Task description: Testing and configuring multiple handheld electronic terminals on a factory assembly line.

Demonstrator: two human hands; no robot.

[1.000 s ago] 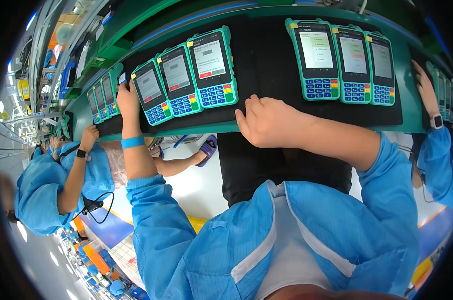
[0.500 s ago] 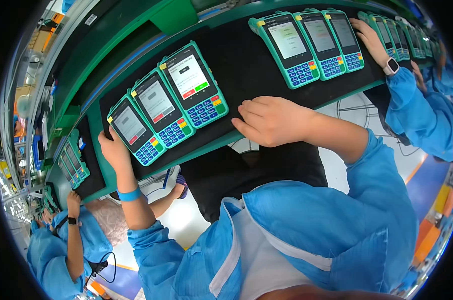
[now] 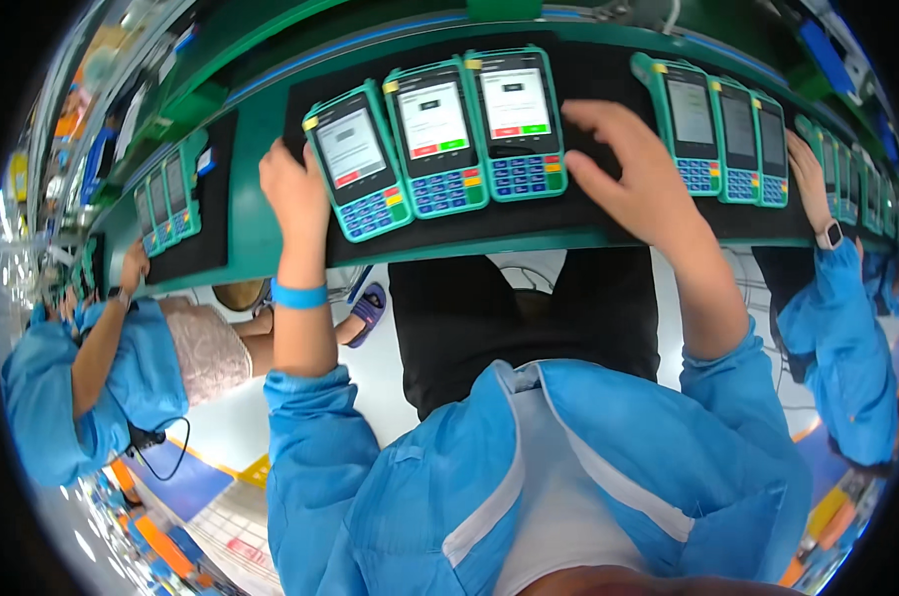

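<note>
Three green-cased card payment terminals stand side by side on a black mat point(image 3: 429, 221). Lit screens and blue keypads face me on the left terminal point(image 3: 348, 149), the middle terminal point(image 3: 431, 119) and the right terminal point(image 3: 514, 94). My left hand point(image 3: 295, 189) is at the left terminal's outer edge, thumb side against it and fingers loosely bent; nothing shows in its grasp. Beside the right terminal's right edge, my right hand point(image 3: 628, 164) is open, thumb and fingers spread, slightly blurred. Whether its fingertips touch the case I cannot tell.
More terminals point(image 3: 692, 124) stand in a row to the right, where a co-worker's hand point(image 3: 812, 184) touches the end one. On the left, another person's hand point(image 3: 135, 266) is by further terminals point(image 3: 176, 194). The green bench edge point(image 3: 261, 263) runs in front of me.
My view has turned, so the bench sits straighter. My right hand has moved from the bench's front to the right terminal's side, fingers spread. The middle screen has brightened, showing red and green buttons.
</note>
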